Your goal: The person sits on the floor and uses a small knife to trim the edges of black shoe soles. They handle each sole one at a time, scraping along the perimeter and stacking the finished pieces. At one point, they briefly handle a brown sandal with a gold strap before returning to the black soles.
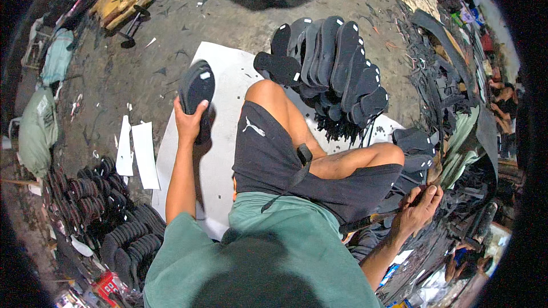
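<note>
Head view. Person sits on a white sheet (220,74) spread over a grey floor (171,28), knees bent, black shorts (268,154), green shirt (285,239).

Left hand (188,122), at about 10 o'clock from the lap, is closed around the lower end of a black sole (198,88), thumb on the near face, sole upright and lifted off the sheet.

Right hand (419,205), at about 4 o'clock, has fingers curled around a thin dark tool; what kind of tool cannot be told. It sits just beside a low stack of black cut pieces (414,159) by the right knee.

At 12 to 1 o'clock, past the knees, a pile of black soles (331,63) leans together, some with small white tags.

At 8 o'clock, rows of bundled black straps (108,205) lie on the floor. Two white paper strips (140,154) lie beside the sheet's left edge. At 2 to 3 o'clock, a heap of black rubber scraps (445,80).
</note>
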Motion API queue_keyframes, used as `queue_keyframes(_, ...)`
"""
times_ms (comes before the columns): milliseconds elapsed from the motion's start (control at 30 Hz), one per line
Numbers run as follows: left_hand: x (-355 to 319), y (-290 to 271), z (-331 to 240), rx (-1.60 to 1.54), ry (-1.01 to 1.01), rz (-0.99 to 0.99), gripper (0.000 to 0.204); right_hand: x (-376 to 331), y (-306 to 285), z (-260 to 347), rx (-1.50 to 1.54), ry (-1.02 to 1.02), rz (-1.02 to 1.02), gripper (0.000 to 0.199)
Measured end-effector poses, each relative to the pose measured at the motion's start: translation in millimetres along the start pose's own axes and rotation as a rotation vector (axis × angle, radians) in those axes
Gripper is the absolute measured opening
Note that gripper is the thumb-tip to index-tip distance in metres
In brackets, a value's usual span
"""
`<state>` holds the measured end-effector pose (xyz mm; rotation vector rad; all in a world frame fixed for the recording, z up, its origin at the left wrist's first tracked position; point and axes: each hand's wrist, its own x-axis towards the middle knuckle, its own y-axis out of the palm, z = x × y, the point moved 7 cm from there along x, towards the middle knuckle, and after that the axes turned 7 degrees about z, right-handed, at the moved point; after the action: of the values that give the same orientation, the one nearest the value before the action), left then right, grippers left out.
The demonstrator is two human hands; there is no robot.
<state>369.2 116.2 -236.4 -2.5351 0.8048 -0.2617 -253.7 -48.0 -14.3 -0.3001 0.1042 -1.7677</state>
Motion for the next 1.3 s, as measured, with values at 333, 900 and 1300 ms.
queue_keyframes(333,-19,51,55,-0.327,-0.045,-0.082,0.064,6,4,-2,0.045,-0.025,0.049,0.026)
queue_keyframes(900,18,29,109,0.234,-0.387,0.389,0.115,-1,-2,5,0.080,-0.033,0.050,0.026)
queue_keyframes(1300,0,30,61,0.709,-0.439,0.337,0.130,-15,35,22,0.115,0.023,0.196,0.025)
